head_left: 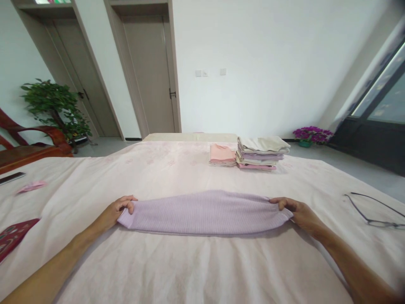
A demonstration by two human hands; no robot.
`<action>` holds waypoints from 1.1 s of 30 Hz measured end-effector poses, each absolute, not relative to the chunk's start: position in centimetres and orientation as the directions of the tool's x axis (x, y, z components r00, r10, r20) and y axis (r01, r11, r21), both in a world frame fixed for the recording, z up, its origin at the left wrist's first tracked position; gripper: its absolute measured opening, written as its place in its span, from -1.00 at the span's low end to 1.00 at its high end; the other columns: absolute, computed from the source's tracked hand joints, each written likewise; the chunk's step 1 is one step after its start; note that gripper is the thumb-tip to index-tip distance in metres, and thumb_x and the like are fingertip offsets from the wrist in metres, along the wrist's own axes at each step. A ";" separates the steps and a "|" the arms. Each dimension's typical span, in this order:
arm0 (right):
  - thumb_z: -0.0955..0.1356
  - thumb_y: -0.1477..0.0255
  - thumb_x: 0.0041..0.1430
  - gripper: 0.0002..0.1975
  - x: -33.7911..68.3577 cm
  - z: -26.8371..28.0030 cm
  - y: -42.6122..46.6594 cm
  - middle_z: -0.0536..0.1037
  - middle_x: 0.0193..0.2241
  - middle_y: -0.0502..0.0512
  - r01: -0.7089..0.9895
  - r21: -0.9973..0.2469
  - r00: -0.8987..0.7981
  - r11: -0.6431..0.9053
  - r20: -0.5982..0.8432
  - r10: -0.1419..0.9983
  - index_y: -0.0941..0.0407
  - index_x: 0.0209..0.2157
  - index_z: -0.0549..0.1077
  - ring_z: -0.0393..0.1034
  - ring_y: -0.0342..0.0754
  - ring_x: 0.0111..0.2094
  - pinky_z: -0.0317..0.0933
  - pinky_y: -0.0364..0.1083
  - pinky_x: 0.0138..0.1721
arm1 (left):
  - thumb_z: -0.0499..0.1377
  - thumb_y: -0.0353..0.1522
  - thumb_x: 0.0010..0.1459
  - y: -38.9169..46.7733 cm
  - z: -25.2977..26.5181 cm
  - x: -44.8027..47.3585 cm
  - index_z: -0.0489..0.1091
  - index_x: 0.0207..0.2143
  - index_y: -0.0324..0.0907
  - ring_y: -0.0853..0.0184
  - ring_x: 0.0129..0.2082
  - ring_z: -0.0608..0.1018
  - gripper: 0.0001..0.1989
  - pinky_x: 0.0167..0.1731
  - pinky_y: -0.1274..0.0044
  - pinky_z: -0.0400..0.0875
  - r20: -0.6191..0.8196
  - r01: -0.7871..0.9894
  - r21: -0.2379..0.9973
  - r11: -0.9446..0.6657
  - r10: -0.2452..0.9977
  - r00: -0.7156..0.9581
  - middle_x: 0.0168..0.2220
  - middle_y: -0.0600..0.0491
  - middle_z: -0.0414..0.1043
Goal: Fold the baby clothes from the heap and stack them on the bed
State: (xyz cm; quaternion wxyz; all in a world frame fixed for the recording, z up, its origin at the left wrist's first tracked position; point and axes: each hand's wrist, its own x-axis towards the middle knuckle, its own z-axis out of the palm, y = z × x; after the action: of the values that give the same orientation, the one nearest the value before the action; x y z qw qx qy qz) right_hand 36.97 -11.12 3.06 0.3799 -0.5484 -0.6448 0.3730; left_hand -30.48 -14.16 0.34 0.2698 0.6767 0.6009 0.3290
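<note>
Across the pale pink cover (177, 270), I watch a ribbed lilac cloth (205, 215) spanning the near side as a long strip, seemingly part-folded. Beyond it, the tall stack (261, 154) of neatly folded fabrics looks finished to me, as does the lower pile (222, 154) topped in peach just beside it. I judge the strip unfinished, being less compact; what else remains, I can't tell. The left hand (122, 207) pinches one end, the right hand (291, 207) the other.
</note>
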 end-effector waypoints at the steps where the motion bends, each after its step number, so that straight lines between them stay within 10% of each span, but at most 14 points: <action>1: 0.52 0.06 -0.22 -0.60 37.0 3.3 -11.3 0.54 -0.03 0.28 0.432 -0.892 -0.129 0.134 0.086 0.988 0.09 -0.53 0.45 0.41 0.27 -0.01 0.34 0.05 -0.06 | 0.18 -0.27 -0.12 -14.2 0.3 -30.8 0.45 -0.60 -0.14 0.08 0.02 0.43 -0.86 0.02 0.40 0.32 0.116 0.671 0.732 -0.121 0.992 0.052 -0.07 -0.07 0.45; 8: 0.43 0.27 -0.02 -0.72 38.4 4.5 -13.5 0.40 0.16 0.13 0.589 -0.770 -0.352 0.245 0.029 0.936 0.03 -0.23 0.60 0.15 0.22 0.23 0.03 0.12 0.23 | 0.08 -0.26 0.13 -18.9 0.5 -31.7 0.53 -0.23 0.03 0.14 0.08 0.43 -0.76 0.09 0.39 0.31 0.382 0.876 0.384 -0.292 0.914 0.137 0.07 0.07 0.41; 18: 0.34 0.48 -0.01 -0.56 37.5 3.7 -13.9 0.45 0.11 -0.03 0.785 -0.313 -0.491 0.535 0.214 0.845 -0.11 -0.06 0.53 0.21 0.12 0.20 0.05 0.14 0.23 | 0.09 -0.35 0.21 -19.5 -0.6 -30.0 0.42 0.07 0.11 0.23 0.01 0.52 -0.61 0.07 0.44 0.36 0.303 0.824 0.101 -0.557 0.806 0.508 0.02 0.11 0.50; 25: 0.33 0.43 -0.10 -0.62 36.4 6.9 -11.8 0.57 -0.13 0.10 0.821 -0.456 -0.168 0.343 0.380 0.910 0.05 -0.15 0.49 0.41 0.14 -0.05 0.24 0.03 0.04 | 0.16 -0.22 0.07 -16.5 4.8 -29.8 0.48 -0.23 -0.04 0.18 -0.19 0.55 -0.78 -0.11 0.48 0.40 0.366 0.869 0.406 -0.284 0.922 0.130 -0.22 0.08 0.55; 29: 0.32 0.29 0.01 -0.55 35.7 9.8 -8.8 0.56 -0.15 0.15 0.704 -0.696 0.056 0.142 0.253 0.966 0.12 -0.03 0.42 0.44 0.11 -0.14 0.28 -0.05 -0.14 | 0.18 -0.18 0.03 -13.0 9.5 -30.5 0.40 -0.16 -0.09 0.22 -0.26 0.54 -0.68 -0.28 0.55 0.38 0.164 0.701 0.703 -0.124 0.986 0.011 -0.27 0.08 0.53; 33: 0.32 0.12 0.10 -0.49 34.7 7.5 -6.1 0.57 -0.16 0.18 0.634 -0.773 0.032 0.025 0.058 0.998 0.15 -0.01 0.42 0.45 0.09 -0.16 0.28 -0.08 -0.20 | 0.20 -0.19 -0.08 -9.8 7.6 -30.4 0.44 -0.23 -0.15 0.26 -0.44 0.51 -0.65 -0.42 0.56 0.33 -0.055 0.666 0.746 0.013 0.998 0.042 -0.48 0.11 0.48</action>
State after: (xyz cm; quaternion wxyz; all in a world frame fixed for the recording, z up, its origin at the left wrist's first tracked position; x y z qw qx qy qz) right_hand 34.73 -6.08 7.54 0.3261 -0.6401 -0.6372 0.2792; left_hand -30.36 -9.76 7.59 0.3127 0.6506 0.6392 0.2652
